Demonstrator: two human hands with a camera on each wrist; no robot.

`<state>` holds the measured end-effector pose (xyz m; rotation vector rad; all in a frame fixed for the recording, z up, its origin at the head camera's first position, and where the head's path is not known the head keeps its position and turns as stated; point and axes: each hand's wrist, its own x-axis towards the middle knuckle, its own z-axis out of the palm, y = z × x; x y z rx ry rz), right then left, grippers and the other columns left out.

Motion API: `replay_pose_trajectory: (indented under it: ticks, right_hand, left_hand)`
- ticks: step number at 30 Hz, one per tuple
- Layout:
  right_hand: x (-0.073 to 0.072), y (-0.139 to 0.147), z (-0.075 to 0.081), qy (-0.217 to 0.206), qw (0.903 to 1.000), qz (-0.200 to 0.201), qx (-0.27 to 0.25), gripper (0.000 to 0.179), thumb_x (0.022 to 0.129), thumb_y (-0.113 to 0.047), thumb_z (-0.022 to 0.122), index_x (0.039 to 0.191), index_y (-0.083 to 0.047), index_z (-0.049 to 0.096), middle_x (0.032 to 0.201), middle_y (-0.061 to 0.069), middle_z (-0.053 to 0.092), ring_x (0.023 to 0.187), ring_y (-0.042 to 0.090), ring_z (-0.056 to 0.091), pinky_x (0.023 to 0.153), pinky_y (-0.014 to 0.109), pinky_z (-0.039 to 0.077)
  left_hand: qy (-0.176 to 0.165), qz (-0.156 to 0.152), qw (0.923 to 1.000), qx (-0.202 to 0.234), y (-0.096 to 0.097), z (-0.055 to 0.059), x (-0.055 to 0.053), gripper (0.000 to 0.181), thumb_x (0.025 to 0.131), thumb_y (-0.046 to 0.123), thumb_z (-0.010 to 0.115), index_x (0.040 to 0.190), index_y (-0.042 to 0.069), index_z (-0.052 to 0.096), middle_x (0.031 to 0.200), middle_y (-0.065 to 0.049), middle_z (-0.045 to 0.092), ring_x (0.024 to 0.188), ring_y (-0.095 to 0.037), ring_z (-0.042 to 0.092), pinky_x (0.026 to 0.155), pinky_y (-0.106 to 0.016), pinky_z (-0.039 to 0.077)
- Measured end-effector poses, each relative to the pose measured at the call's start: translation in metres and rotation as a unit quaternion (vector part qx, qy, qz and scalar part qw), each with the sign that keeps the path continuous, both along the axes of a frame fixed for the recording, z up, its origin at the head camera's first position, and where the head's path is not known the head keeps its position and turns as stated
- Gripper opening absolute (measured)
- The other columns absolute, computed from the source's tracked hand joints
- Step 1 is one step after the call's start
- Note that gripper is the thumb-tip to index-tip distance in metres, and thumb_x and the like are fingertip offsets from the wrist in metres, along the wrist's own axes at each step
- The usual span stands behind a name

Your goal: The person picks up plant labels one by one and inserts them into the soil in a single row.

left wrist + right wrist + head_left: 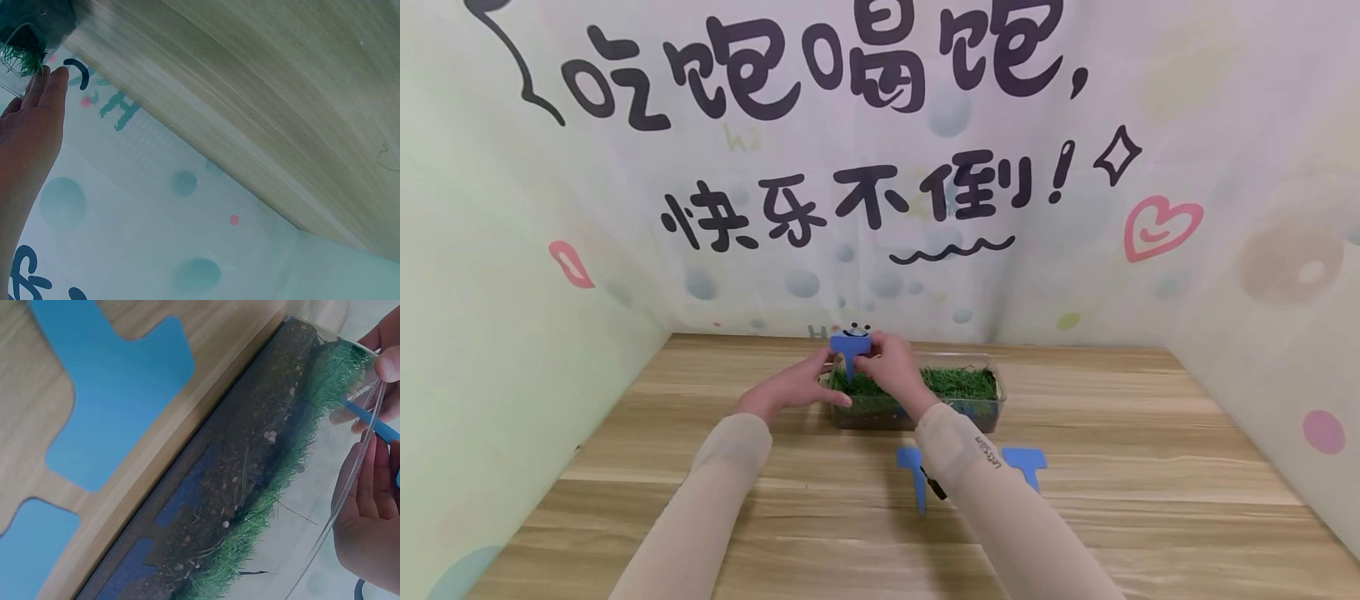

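Note:
A clear plastic planter box holds dark soil with green grass on top. My left hand grips its left end, thumb along the front wall and fingers at the far side. Over that same end, my right hand pinches a blue T-shaped plant label upright by its side. The label's narrow stem points down at the grass; the right wrist view shows its tip at the grass edge. Only the fingers' outer side shows of the left hand in the left wrist view.
Two more blue plant labels, one left and one right, lie on the wooden table in front of the box, near my right forearm. A black pen-like object is partly under that sleeve. A printed cloth backdrop stands close behind.

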<state>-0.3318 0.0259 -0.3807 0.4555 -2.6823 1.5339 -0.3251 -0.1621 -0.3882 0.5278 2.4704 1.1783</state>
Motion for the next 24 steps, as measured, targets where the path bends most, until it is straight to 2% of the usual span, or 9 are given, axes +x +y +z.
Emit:
replay_pose_trajectory:
  ticks: [6,11,19,24]
  right_hand:
    - [-0.003,-0.001,-0.003,0.008,0.9993,-0.014,0.032,0.008,0.094,-0.013,0.069,0.094,-0.005,0.071,0.099,0.011,0.069,0.084,0.021,0.065,0.069,0.029,0.055]
    - [-0.004,-0.003,-0.006,0.006,0.998,-0.019,0.06,0.007,0.093,-0.014,0.07,0.093,-0.007,0.072,0.094,0.01,0.073,0.078,0.018,0.062,0.066,0.027,0.049]
    - [-0.004,-0.003,-0.01,-0.005,0.9969,-0.011,0.078,0.006,0.093,-0.012,0.07,0.094,-0.007,0.073,0.088,0.009,0.072,0.07,0.015,0.058,0.064,0.026,0.048]
    - [-0.005,-0.002,-0.012,-0.008,0.9967,-0.013,0.08,0.006,0.092,-0.012,0.071,0.09,-0.007,0.072,0.085,0.009,0.072,0.068,0.015,0.057,0.062,0.026,0.046]
  left_hand:
    - [-0.01,0.007,0.9999,0.0,0.001,0.0,0.0,0.099,0.093,0.025,0.072,0.161,0.015,0.001,0.168,-0.016,0.012,0.154,-0.04,0.018,0.123,-0.056,0.023]
    - [-0.011,0.006,0.9999,-0.001,0.001,0.0,-0.001,0.098,0.094,0.024,0.071,0.161,0.014,0.002,0.168,-0.017,0.01,0.154,-0.04,0.017,0.123,-0.057,0.023]
    - [-0.011,0.016,0.9998,-0.007,0.001,0.001,0.001,0.087,0.093,0.023,0.071,0.157,0.007,0.015,0.166,-0.02,0.014,0.153,-0.04,0.019,0.122,-0.057,0.025]
    - [-0.011,0.021,0.9997,-0.007,0.001,0.0,0.0,0.087,0.093,0.024,0.071,0.157,0.007,0.015,0.166,-0.02,0.014,0.153,-0.041,0.018,0.122,-0.056,0.026]
